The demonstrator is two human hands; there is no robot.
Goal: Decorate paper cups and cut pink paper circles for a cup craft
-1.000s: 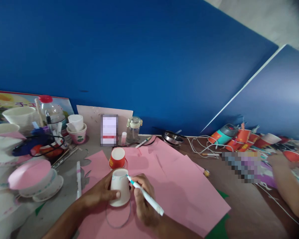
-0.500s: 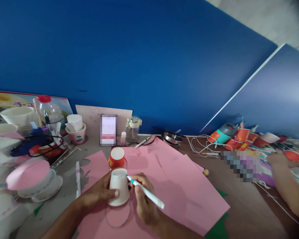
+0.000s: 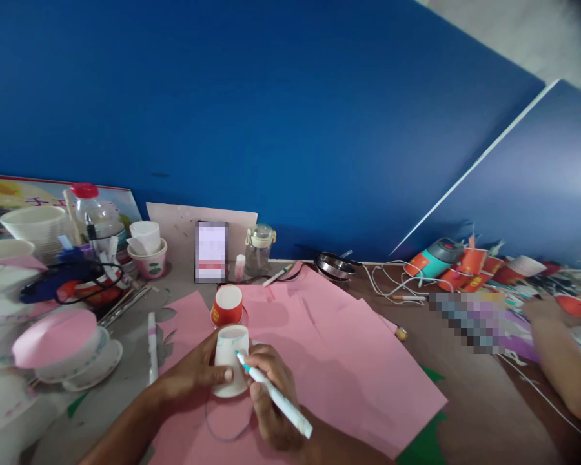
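A white paper cup (image 3: 231, 374), bottom up, has teal marks near its upper edge. My left hand (image 3: 198, 373) is closed round its left side, the thumb across the front. In my right hand (image 3: 274, 394) is a white marker (image 3: 283, 402) with a teal band, its tip at the front of the cup. Just behind stands a red paper cup (image 3: 228, 306) with a white inside. Pink paper sheets (image 3: 339, 361) lie beneath, with a round outline drawn below the white cup.
Stacked bowls and cups (image 3: 33, 226) crowd the left. A phone (image 3: 211, 252), glass jar (image 3: 259, 248) and black-rimmed dish (image 3: 335, 266) stand along the blue partition. A capped marker (image 3: 152, 349) lies left. At far right are cables, red cups and another person's arm (image 3: 559, 361).
My right hand and the marker have shifted slightly left, bringing the tip from the cup's upper right edge to its front. The cup is tilted slightly differently.
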